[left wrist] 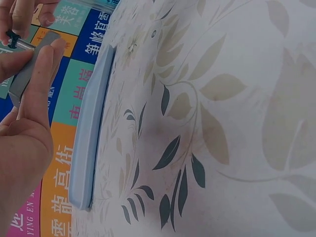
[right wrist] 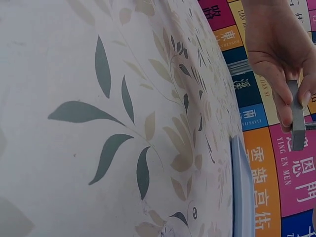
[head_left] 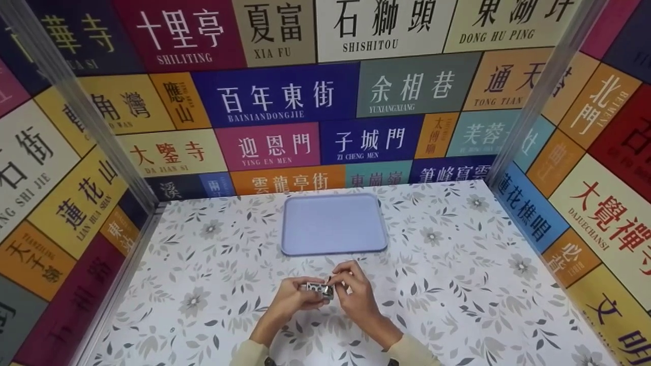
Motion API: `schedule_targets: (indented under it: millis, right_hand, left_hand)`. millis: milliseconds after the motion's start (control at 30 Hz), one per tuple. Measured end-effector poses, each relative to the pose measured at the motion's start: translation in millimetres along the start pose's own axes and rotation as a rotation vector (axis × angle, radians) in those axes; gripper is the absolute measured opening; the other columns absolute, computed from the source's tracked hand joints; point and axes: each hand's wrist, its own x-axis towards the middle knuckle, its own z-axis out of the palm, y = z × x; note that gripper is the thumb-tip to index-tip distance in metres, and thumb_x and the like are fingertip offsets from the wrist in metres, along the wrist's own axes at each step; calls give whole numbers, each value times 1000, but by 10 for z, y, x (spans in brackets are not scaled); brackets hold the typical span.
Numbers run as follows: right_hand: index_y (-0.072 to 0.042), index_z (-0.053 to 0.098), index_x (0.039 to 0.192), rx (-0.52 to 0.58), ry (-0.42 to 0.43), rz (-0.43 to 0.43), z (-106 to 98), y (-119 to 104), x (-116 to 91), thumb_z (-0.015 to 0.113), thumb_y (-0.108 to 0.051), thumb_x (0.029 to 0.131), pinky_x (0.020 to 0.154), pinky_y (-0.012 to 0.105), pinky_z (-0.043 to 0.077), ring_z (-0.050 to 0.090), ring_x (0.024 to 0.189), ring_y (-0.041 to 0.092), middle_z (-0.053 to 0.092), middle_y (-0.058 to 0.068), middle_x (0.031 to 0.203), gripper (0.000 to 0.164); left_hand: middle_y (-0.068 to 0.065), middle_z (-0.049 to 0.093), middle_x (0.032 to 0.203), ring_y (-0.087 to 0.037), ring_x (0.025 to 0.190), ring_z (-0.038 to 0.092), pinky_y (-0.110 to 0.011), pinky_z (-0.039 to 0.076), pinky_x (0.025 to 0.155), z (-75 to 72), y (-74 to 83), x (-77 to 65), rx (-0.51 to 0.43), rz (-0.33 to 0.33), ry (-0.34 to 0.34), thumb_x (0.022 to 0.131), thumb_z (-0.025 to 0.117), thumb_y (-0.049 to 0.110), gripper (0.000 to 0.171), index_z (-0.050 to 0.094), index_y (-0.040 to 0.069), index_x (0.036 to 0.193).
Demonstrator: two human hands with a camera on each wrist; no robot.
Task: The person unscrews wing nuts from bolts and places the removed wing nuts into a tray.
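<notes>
My left hand [head_left: 295, 299] holds a small grey metal block [head_left: 314, 287] with round holes in its face, fingers and thumb on its sides. In the left wrist view the block [left wrist: 33, 69] appears edge-on, and a threaded screw [left wrist: 24, 45] with a black head stands out from it. My right hand [head_left: 353, 292] is at the block's right end, thumb and index finger pinching the screw's dark head. The right wrist view shows the left hand [right wrist: 281, 54] gripping the block [right wrist: 297, 116], the screw's threads [right wrist: 310, 126] at the frame edge; the right hand is out of that view.
A pale blue-lilac tray [head_left: 334, 223] lies beyond the hands on the table [head_left: 229, 264], which has a leaf-and-flower covering. Walls with coloured sign panels [head_left: 274, 96] enclose the back and both sides, with clear corner strips [head_left: 96, 101].
</notes>
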Motion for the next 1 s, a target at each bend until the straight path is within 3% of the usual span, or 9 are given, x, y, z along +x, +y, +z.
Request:
schedule_targets:
  millis: [233, 433, 533, 767, 1000]
  right_hand:
    - [-3, 66, 84, -39, 0, 70, 11, 180, -147, 60, 25, 77, 57, 10, 45, 55, 77, 20, 58, 16, 97, 30]
    - [-7, 66, 107, -79, -56, 135, -19, 256, -241, 67, 4, 86, 55, 25, 52, 55, 88, 21, 58, 7, 108, 24]
    - [-9, 66, 111, -100, -89, 141, -28, 254, -264, 68, -2, 87, 57, 26, 53, 55, 91, 21, 58, 5, 112, 25]
    - [-12, 69, 107, -92, -121, 144, -40, 242, -245, 64, 1, 89, 59, 28, 54, 57, 95, 14, 58, 3, 112, 23]
    - [-11, 69, 94, -53, -85, 23, -20, 246, -192, 60, 15, 83, 59, 19, 53, 57, 85, 18, 58, 8, 102, 30]
  left_hand:
    - [-18, 77, 94, -20, 78, 77, -29, 67, 77, 2, 13, 1, -8, -9, -2, 81, 65, -1, 42, 65, -9, 123]
    - [-16, 76, 95, -20, 78, 77, -29, 67, 75, 5, 16, -4, -14, -5, -2, 82, 65, -2, 41, 65, -9, 122]
    - [-16, 77, 96, -20, 79, 77, -29, 67, 74, 4, 21, -4, -14, -6, -1, 82, 65, -2, 41, 65, -9, 122]
    - [-17, 77, 95, -16, 75, 76, -27, 67, 72, 0, 5, -2, 19, 12, -8, 81, 67, 0, 43, 65, -9, 122]
    - [-17, 77, 95, -18, 78, 76, -30, 67, 77, 8, -17, -5, 31, 22, -6, 79, 67, 0, 42, 67, -8, 120]
